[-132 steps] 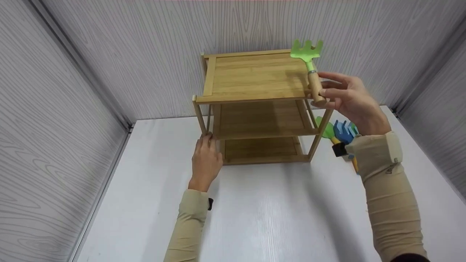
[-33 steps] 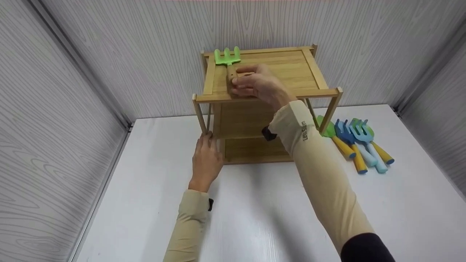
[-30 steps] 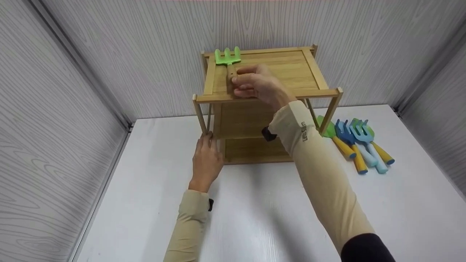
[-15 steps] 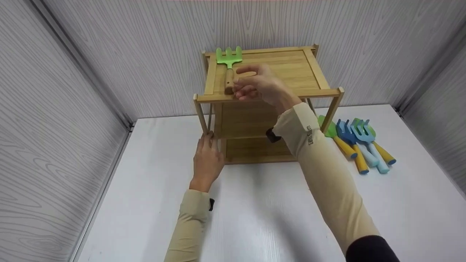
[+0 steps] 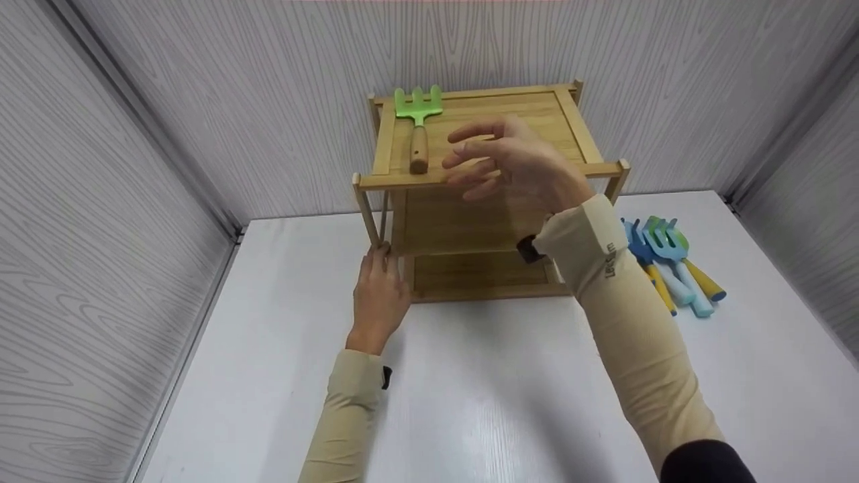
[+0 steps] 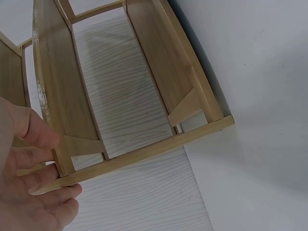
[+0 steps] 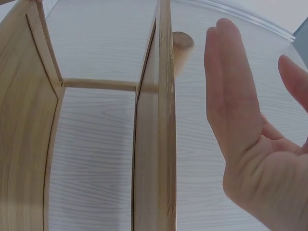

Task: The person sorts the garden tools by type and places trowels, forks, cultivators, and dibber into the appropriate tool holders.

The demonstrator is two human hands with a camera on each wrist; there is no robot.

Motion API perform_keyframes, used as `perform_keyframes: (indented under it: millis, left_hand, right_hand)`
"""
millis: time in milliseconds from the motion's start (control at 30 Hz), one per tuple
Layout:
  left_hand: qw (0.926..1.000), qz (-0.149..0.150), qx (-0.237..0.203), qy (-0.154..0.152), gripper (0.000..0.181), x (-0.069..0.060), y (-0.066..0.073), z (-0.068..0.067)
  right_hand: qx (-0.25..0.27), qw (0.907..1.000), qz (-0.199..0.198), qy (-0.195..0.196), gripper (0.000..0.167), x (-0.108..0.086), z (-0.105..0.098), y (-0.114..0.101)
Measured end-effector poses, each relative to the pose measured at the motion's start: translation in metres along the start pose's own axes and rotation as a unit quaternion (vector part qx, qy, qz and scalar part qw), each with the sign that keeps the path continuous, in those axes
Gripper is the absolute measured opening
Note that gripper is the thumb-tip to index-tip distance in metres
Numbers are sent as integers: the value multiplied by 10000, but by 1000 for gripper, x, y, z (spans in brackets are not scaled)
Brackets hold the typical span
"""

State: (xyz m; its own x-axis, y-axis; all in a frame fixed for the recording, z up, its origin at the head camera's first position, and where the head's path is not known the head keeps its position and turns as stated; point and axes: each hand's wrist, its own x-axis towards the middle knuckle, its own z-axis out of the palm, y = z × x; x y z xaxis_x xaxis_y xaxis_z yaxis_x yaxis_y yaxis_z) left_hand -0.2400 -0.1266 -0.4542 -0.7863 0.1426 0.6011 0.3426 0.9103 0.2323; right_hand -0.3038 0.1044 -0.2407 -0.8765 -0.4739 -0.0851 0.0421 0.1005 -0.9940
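Observation:
A green hand fork with a wooden handle (image 5: 419,144) lies on the left part of the top tier of a three-tier wooden rack (image 5: 510,111), tines towards the back wall. My right hand (image 5: 517,157) hovers right of that handle, fingers apart and holding nothing. In the right wrist view the handle's end (image 7: 184,41) pokes past the rack's edge, separate from the right hand (image 7: 236,110). My left hand (image 5: 380,298) grips the rack's left front post near the middle tier. The left wrist view shows its thumb and fingers (image 6: 36,137) around the wood.
Right of the rack, several small garden tools lie overlapping on the white table (image 5: 463,402): a light blue fork (image 5: 666,241), a dark blue fork (image 5: 639,249) and a yellow handle (image 5: 706,282) among them. My right sleeve partly covers this pile. Wood-grain-patterned walls (image 5: 235,100) surround the table.
The right hand carried the green hand fork leftwards from the rack's right side, laid it on the top tier, released it and drew back to the right. My left hand stays put.

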Motion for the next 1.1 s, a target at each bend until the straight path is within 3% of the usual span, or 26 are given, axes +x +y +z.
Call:
perform_keyframes:
  millis: [267, 433, 1100]
  left_hand:
    - [9999, -75, -144, -43, 49, 0, 0, -1]
    - [9992, -237, -187, -249, 47, -2, -1, -3]
    - [9974, -382, -468, -386, 50, 0, 2, -3]
  right_hand:
    - [525, 9984, -127, -144, 45, -11, -19, 10]
    - [951, 9952, -96, -204, 47, -17, -29, 19]
    - [1453, 9882, -332, -362, 47, -38, -58, 42]
